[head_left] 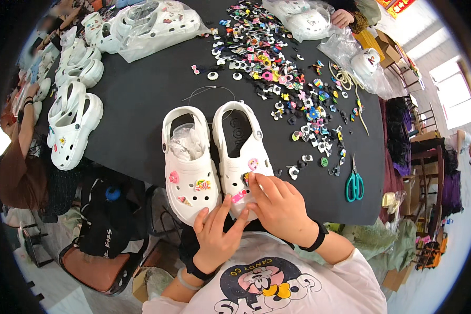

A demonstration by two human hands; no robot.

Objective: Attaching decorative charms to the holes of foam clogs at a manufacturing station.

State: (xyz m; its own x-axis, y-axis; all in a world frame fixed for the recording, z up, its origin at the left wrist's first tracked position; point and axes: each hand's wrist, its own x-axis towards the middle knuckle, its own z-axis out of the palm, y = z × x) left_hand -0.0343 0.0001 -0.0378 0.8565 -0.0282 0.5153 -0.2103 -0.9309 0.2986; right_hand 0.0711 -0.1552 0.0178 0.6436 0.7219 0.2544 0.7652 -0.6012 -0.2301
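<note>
Two white clogs lie side by side at the near edge of the black table, toes toward me. The left clog [182, 166] bears a pink charm, a colourful charm and an ice-cream-cone charm; crumpled clear plastic fills its opening. On the right clog [232, 171] sit a round pink charm [253, 164] and a pink bar-shaped charm [239, 196]. My right hand [281, 205] pinches a small multicoloured shoe charm [246, 178] against the right clog's upper. My left hand [220, 238] rests its outstretched fingers on the toes of the clogs.
Loose shoe charms [267, 60] spread over the table's far middle and right. Teal-handled scissors [354, 184] lie at the right, below a cord [358, 86]. More white clogs [74, 125] line the left; bagged ones [159, 26] stand behind. Other people's hands [343, 19] show at the edges.
</note>
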